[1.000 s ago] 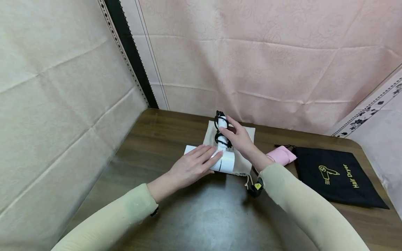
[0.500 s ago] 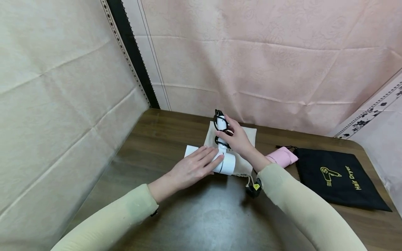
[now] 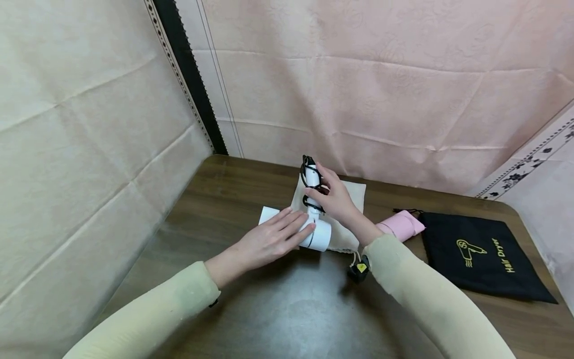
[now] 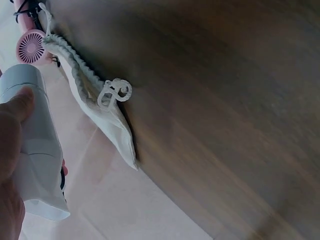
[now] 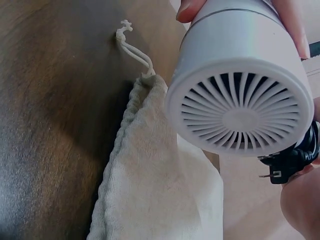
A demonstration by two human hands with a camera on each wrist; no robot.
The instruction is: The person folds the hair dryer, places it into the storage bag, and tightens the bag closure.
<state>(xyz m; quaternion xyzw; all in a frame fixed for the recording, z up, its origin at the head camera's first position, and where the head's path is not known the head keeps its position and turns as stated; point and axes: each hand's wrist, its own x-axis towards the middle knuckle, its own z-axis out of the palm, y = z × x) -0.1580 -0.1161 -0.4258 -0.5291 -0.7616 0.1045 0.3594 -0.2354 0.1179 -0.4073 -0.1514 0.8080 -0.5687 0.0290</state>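
A white hair dryer point(image 3: 319, 235) is held over a beige drawstring bag point(image 3: 354, 195), its handle pointing to the back wall. Black cord point(image 3: 311, 201) is wound round the handle. My left hand point(image 3: 269, 240) grips the barrel from above; in the left wrist view its thumb point(image 4: 21, 104) lies along the white hair dryer point(image 4: 37, 142). The right hand point(image 3: 337, 200) holds the corded handle between thumb and fingers. In the right wrist view the round vent grille point(image 5: 240, 121) faces the camera, with a black plug point(image 5: 280, 171) beside it. The bag's gathered mouth point(image 5: 122, 135) faces the near side.
A pink hair dryer point(image 3: 403, 225) lies right of the beige bag, partly behind my right forearm. Farther right, a black "Hair Dryer" drawstring bag point(image 3: 486, 254) lies flat. Cloth-covered walls point(image 3: 376, 99) rise at the back and both sides of the wooden table point(image 3: 287, 314).
The white hair dryer and both hands have shifted slightly to the left. My right hand has moved a little with the handle and keeps its hold. The bags stay in place.
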